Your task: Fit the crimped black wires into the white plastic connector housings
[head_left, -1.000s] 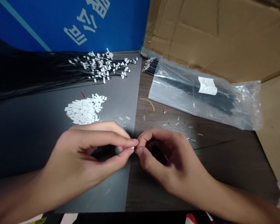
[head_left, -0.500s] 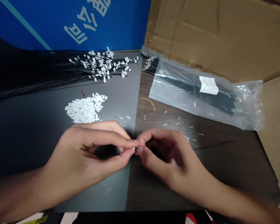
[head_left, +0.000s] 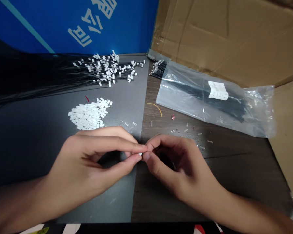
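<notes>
Between the thumb and index finger of my left hand (head_left: 97, 159) is a small white connector housing (head_left: 140, 154), mostly covered by the fingertips. My right hand (head_left: 171, 162) meets it fingertip to fingertip, pinched on a thin black wire (head_left: 224, 156) that runs out to the right behind the hand. The wire's end is hidden among the fingers, so I cannot tell how far it sits in the housing. Just beyond my left hand lies a heap of loose white connector housings (head_left: 88, 114).
Black wires with white connectors (head_left: 109, 70) lie in a bundle at the back left. A clear plastic bag (head_left: 190, 87) of black wires with bare metal terminals rests at the back right. Clear scraps, a yellow strip (head_left: 157, 108) and a red bit (head_left: 173, 117) are scattered about. Cardboard (head_left: 224, 39) stands behind.
My fingertips have shifted slightly and a little more of the white housing shows. The black wire's visible part has dropped slightly at the right. Both hands keep their pinch.
</notes>
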`<act>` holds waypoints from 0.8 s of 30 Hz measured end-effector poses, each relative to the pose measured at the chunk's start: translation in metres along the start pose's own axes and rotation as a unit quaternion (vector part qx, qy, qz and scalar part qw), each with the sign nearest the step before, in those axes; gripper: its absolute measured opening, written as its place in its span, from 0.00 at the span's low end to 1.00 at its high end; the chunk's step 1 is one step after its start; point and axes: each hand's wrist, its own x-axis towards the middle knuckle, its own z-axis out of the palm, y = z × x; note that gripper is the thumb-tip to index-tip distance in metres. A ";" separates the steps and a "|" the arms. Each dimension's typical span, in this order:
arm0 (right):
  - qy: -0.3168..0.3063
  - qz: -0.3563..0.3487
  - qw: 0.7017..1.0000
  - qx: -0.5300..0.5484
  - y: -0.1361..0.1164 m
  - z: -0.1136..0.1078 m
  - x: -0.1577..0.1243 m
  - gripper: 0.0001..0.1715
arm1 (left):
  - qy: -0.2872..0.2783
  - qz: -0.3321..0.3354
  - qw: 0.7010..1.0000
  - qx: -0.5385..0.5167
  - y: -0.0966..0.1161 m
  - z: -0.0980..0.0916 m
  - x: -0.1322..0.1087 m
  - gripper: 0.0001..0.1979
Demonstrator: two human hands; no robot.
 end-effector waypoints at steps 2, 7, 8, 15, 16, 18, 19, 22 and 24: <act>0.013 -0.003 1.000 -0.001 -0.001 0.001 0.001 0.11 | 0.003 -0.020 0.999 -0.038 0.000 -0.002 0.003 0.19; 0.033 -0.049 0.998 -0.038 -0.010 0.000 0.001 0.09 | -0.057 -0.091 0.984 -0.144 -0.002 -0.010 0.011 0.15; 0.028 -0.061 0.996 -0.052 -0.013 -0.002 0.001 0.08 | -0.070 -0.099 0.979 -0.166 -0.002 -0.012 0.012 0.13; 0.164 -0.146 0.971 -0.092 -0.022 -0.038 0.015 0.17 | -0.105 -0.104 0.956 -0.255 0.006 -0.038 0.023 0.04; 0.199 -0.150 0.966 -0.077 -0.022 -0.043 0.021 0.21 | -0.109 -0.109 0.956 -0.250 0.009 -0.043 0.027 0.05; 0.230 -0.155 0.959 -0.064 -0.022 -0.050 0.031 0.32 | -0.109 -0.128 0.954 -0.248 0.014 -0.055 0.034 0.08; 0.233 -0.156 0.958 -0.065 -0.023 -0.052 0.037 0.36 | -0.106 -0.138 0.954 -0.245 0.015 -0.062 0.037 0.08; 0.225 -0.154 0.956 -0.105 -0.027 -0.055 0.053 0.40 | -0.108 -0.155 0.964 -0.185 0.012 -0.089 0.045 0.09; 0.223 -0.151 0.950 -0.158 -0.030 -0.057 0.067 0.40 | -0.127 -0.155 0.971 -0.130 0.006 -0.111 0.049 0.13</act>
